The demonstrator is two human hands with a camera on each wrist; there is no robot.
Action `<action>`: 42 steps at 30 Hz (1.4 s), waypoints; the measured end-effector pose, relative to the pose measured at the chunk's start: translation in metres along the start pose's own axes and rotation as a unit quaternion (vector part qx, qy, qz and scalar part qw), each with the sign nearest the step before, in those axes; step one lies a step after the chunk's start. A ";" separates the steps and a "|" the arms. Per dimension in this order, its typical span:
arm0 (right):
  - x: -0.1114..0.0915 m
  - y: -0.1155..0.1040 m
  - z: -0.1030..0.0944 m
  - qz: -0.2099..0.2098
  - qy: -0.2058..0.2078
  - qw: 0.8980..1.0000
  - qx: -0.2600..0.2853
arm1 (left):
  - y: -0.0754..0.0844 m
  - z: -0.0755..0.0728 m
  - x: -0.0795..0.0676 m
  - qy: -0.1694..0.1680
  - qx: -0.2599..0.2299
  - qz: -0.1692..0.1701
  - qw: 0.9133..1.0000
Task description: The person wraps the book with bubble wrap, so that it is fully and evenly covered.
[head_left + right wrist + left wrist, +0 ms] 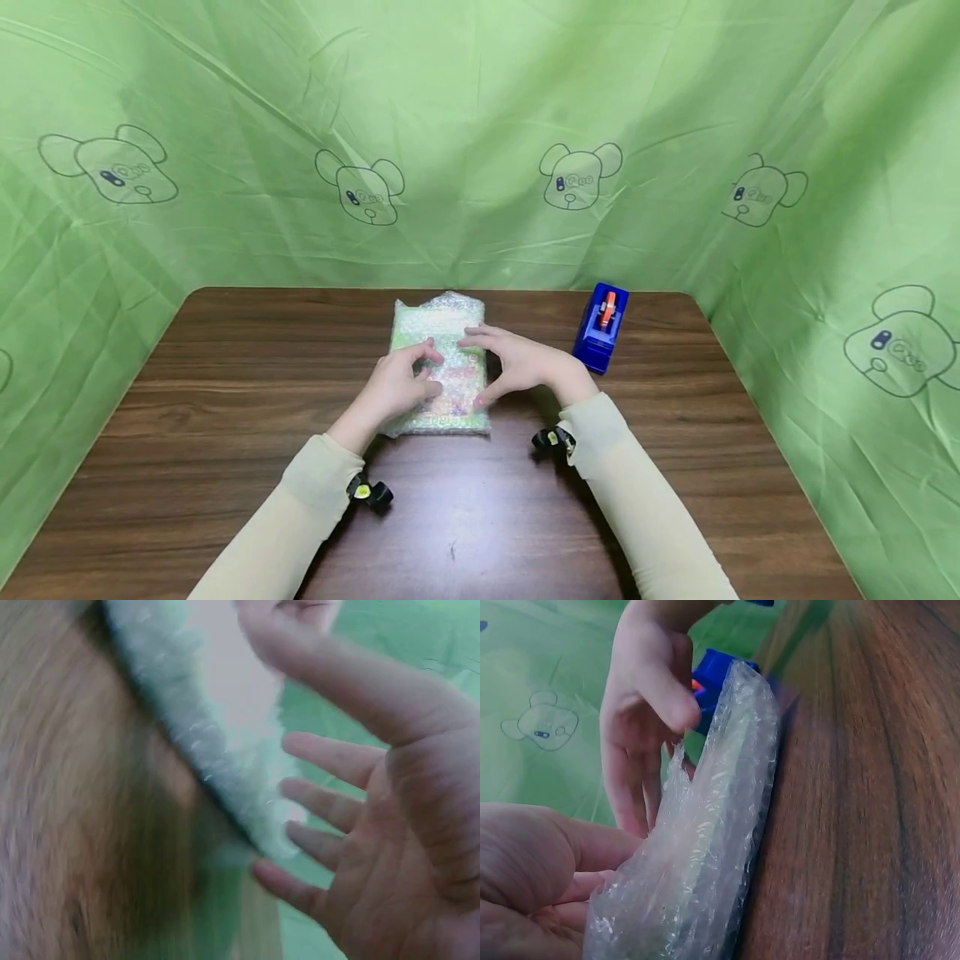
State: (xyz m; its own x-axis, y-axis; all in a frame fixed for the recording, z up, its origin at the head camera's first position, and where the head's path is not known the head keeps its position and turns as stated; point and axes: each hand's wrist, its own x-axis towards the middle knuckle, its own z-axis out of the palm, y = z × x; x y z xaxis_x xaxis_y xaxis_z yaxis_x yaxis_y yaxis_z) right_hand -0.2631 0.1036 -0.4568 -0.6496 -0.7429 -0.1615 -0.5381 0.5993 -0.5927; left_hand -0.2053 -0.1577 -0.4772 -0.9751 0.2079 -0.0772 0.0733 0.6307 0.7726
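Observation:
A flat, green-printed package in bubble wrap (447,379) lies on the table, its printed contents blurred by the wrap. My left hand (395,385) is over the package's left side, fingers bent and thumb apart from the index finger. In the left wrist view, that hand's fingers (592,851) reach right to the wrap's edge, partly hidden by it. My right hand (525,363) is at the package's right edge, fingers and thumb spread with nothing between them. The right wrist view shows those fingertips (296,744) close beside the bubble wrap (199,727).
A blue tape dispenser (597,346) with an orange part (608,309) stands at the back right, just beyond my right wrist. Green cloth (465,150) hangs around the back and sides of the brown wooden table (247,392). Each wrist wears a small black camera.

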 end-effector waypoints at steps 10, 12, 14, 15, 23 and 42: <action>0.003 -0.013 0.021 0.017 0.067 0.997 -0.025 | 0.001 -0.004 -0.003 -0.015 -0.029 -0.002 0.999; 0.004 -0.013 0.024 0.031 0.069 0.997 -0.024 | -0.002 -0.007 -0.002 -0.031 -0.043 0.012 0.999; 0.006 -0.013 0.024 0.039 0.067 0.997 -0.024 | -0.006 -0.013 -0.001 -0.049 -0.034 0.035 0.998; 0.006 -0.013 0.023 0.040 0.065 0.997 -0.022 | -0.008 -0.016 0.000 -0.059 -0.016 0.057 0.997; 0.001 -0.008 0.023 0.028 0.062 0.998 -0.008 | -0.033 -0.040 0.001 -0.124 0.130 0.177 0.968; -0.006 0.005 0.030 -0.014 0.051 0.998 0.024 | -0.054 -0.039 0.008 -0.091 0.155 0.193 0.965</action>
State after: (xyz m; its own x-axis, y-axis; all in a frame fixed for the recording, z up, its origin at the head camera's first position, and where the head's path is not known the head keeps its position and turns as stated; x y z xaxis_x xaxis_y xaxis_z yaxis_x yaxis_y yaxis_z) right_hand -0.2461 0.1021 -0.4822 -0.6865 -0.7243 -0.0645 -0.5331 0.5616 -0.6328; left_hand -0.2251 -0.2193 -0.4955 -0.8116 0.5822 0.0485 0.5107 0.6667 0.5429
